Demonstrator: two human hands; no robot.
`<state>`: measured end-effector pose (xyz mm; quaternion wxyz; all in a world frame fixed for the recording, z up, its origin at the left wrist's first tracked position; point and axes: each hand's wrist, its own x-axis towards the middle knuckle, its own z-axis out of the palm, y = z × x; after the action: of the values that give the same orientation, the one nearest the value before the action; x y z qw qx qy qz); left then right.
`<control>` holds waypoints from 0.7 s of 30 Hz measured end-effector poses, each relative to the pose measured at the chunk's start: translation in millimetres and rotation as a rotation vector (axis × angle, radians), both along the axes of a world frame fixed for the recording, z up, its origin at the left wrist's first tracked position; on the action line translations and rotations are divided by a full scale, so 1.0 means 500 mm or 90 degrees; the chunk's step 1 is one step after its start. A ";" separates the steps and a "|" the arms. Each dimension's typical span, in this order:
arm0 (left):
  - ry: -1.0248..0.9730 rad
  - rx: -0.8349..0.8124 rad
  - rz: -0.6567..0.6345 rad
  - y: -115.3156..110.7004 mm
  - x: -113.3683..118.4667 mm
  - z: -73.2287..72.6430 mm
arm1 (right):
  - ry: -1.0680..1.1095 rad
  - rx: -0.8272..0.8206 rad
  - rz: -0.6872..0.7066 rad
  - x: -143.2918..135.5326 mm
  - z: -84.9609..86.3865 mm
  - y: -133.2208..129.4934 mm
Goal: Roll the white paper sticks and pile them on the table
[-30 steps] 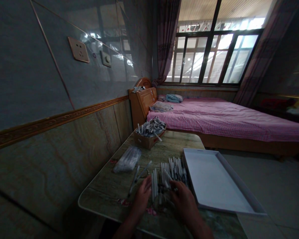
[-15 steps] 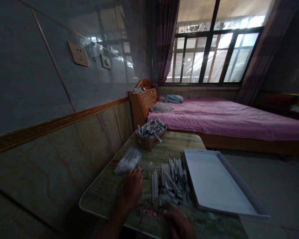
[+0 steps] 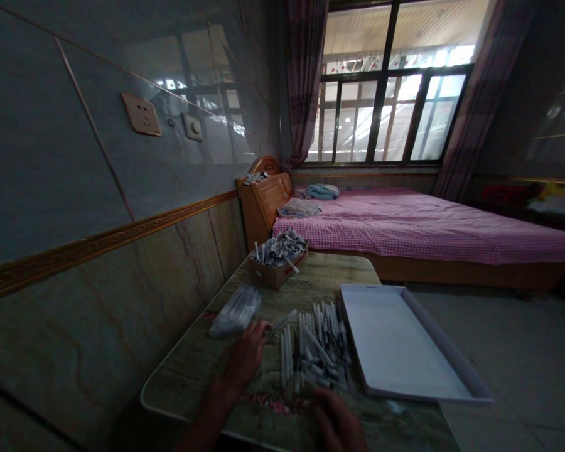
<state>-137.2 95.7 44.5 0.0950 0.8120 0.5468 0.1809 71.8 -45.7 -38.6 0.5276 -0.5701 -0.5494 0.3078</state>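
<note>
My left hand [image 3: 248, 348] is over the table's left half, its fingers closed around a pale, slim pen [image 3: 285, 320] that points right. Just beyond that hand lies a clear plastic bag [image 3: 236, 309] of slender items. To the right, a pile of white pens with dark ends [image 3: 322, 345] covers the tabletop, some in upright rows and others crosswise. My right hand [image 3: 338, 422] rests low at the near side of the pile, back upward and fingers curled. Blur and shadow hide whether it grips anything.
A cardboard box [image 3: 272, 275] heaped with pens stands at the table's far left corner. A shallow white tray [image 3: 405, 339] sits on the right, overhanging the edge. Small pink scraps [image 3: 275, 405] lie near the front edge. Behind are a bed [image 3: 405, 226] and a tiled wall [image 3: 169, 270].
The view has shifted slightly, so the table and its contents sit a little further left. My left hand keeps the pen near the bag; my right hand stays beside the pile.
</note>
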 end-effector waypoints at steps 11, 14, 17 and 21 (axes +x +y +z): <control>-0.449 -0.086 -0.227 -0.106 -0.013 0.030 | 0.228 -0.303 0.263 0.027 0.117 0.025; -0.773 -0.187 0.003 -0.131 0.019 0.019 | 0.347 -0.296 0.278 -0.005 0.106 0.012; -1.043 -0.376 0.062 -0.173 0.069 -0.009 | 0.467 -0.270 0.269 -0.052 0.093 0.009; -1.152 -0.496 0.127 -0.222 0.114 -0.030 | 0.490 -0.298 0.362 -0.098 0.079 0.010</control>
<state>-80.1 -15.4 29.5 0.7217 0.2300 0.3555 0.5476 22.9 -40.5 0.7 0.4454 -0.3467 -0.3656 0.7401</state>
